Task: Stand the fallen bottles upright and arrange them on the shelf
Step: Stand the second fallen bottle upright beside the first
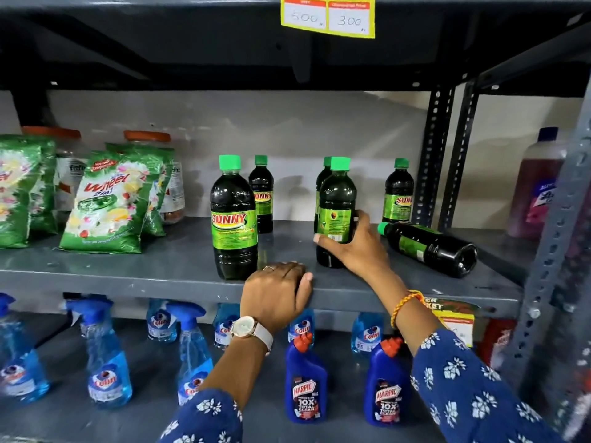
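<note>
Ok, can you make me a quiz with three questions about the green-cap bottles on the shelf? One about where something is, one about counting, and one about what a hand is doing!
1. Where is the fallen bottle lying?
A. at the left, by the soap packets
B. at the right of the middle shelf
C. on the bottom shelf

2. How many green-cap bottles stand upright?
A. two
B. three
C. five

3. What is the right hand doing?
A. gripping an upright bottle
B. resting flat on the shelf
C. holding a spray bottle

Answers:
1. B, it lies on its side near the right post, cap pointing left.
2. C, five stand on the middle shelf, one partly hidden behind the held bottle.
3. A, its fingers wrap the bottle's label; the left hand rests on the shelf edge.
</note>
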{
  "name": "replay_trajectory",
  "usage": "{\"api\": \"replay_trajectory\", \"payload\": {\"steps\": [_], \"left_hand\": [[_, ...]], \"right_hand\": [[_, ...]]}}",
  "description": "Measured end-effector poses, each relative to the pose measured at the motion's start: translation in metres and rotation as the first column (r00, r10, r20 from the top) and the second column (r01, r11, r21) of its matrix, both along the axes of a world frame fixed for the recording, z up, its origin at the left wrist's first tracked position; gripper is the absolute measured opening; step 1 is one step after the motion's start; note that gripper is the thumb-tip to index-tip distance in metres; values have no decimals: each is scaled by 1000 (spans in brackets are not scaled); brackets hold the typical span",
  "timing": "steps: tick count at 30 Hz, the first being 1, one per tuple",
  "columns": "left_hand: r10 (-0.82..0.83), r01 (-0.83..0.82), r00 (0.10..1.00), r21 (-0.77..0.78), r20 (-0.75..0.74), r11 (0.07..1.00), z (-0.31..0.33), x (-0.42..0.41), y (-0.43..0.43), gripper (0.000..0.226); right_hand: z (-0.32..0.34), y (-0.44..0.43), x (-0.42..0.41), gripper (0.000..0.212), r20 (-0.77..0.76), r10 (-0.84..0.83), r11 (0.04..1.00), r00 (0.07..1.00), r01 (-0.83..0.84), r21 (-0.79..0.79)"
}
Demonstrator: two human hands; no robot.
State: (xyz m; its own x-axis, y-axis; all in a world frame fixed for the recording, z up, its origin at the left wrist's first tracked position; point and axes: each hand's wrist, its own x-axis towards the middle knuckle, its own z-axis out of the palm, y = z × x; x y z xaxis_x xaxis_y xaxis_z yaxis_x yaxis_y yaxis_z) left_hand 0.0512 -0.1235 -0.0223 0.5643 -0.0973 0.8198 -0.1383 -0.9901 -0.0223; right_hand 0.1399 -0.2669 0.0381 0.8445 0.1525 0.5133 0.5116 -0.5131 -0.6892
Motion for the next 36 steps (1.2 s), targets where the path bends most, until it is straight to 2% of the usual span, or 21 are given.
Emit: {"api": "replay_trajectory", "payload": {"steps": [2, 3, 5, 8, 9, 12, 15, 17, 21, 26, 29, 33, 36], "left_hand": [[-1, 1, 1000, 0, -5, 1000, -1, 1, 0, 40], [-2, 3, 1000, 1, -6, 1000, -1, 1, 0, 40], [-11, 11, 1000, 4, -1, 1000, -1, 1, -1, 41], [-7, 7, 1000, 8, 13, 1000, -1, 0, -1, 41], [-2, 2, 1000, 8, 15, 1000, -1, 0, -1, 42], [3, -3, 1000, 6, 16, 1000, -3, 2, 0, 43], [-1, 1, 1000, 2, 15, 1000, -2, 1, 0, 42], [-4, 4, 1000, 0, 19, 1000, -2, 1, -1, 41], [0, 0, 1000, -10, 17, 1000, -2, 1, 0, 40], [5, -5, 1000, -4, 18, 1000, -2, 1, 0, 41], [8, -8, 1000, -7, 19, 1000, -2, 0, 0, 41], [8, -8, 1000, -5, 1, 1000, -1, -1, 0, 41], [6, -6, 1000, 0, -20, 1000, 0, -1, -1, 42]], "right_hand": [[-1, 0, -1, 104, -21, -30, 998, 999, 29, -54], [-2, 1, -1, 104, -12, -45, 995, 999, 44, -94], [-2, -1, 1, 90, -1, -53, 990, 999, 53, -134], [0, -2, 5, 67, -135, 53, 998, 989, -50, 26], [1, -2, 5, 69, -149, 84, 995, 985, -75, 65], [-2, -1, 8, 94, -107, 89, 992, 990, -78, 104], [-4, -4, 9, 72, -131, 146, 978, 981, -123, 167], [-4, -5, 10, 69, -178, 212, 965, 961, -177, 193], [-4, -2, 10, 84, -156, 184, 972, 970, -156, 173], [-4, -4, 12, 52, -178, 217, 963, 960, -180, 201], [-3, -5, 10, 62, -171, 216, 951, 961, -168, 260], [-3, -5, 5, 63, -108, 123, 981, 987, -105, 163], [-1, -6, -1, 59, -104, 123, 982, 987, -106, 154]]}}
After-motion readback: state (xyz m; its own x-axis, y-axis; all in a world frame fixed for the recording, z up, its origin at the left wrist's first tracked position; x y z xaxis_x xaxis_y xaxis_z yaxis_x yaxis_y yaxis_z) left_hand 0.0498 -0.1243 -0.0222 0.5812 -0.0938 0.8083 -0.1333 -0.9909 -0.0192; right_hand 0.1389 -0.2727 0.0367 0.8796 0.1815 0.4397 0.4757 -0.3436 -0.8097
